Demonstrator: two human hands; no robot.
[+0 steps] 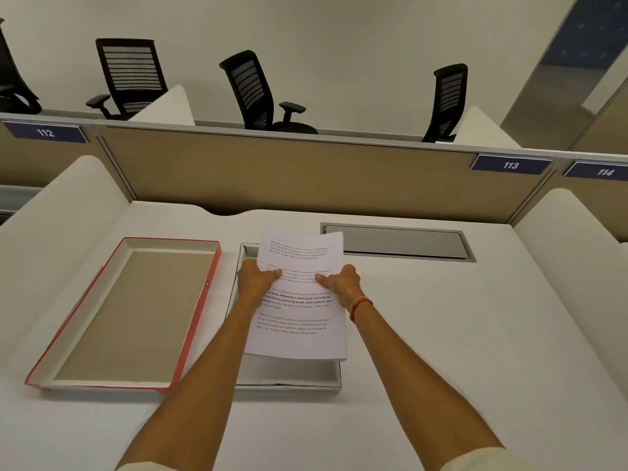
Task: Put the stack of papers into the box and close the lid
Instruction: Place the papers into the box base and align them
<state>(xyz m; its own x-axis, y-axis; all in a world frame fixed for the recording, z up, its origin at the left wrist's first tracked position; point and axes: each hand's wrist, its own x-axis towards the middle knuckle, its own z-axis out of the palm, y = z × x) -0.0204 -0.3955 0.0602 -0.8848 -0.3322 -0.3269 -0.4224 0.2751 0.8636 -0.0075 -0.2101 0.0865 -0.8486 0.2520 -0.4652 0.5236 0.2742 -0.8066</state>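
My left hand [255, 277] and right hand [339, 282] gripped the stack of papers [297, 321] over the open box [289, 377]. Red lid [195, 331] lay upturned beside it on the white desk [458, 334]. Office chairs [251, 90] stood beyond the partition [289, 164].

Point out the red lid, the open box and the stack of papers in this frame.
red lid [134, 317]: head view, on its brown inner panel.
open box [292, 377]: head view, on its near inner wall.
stack of papers [299, 345]: head view, on the top sheet's lower part.

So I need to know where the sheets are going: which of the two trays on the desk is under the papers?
The white box, right of the red-edged lid; the papers cover it, while the lid lies bare.
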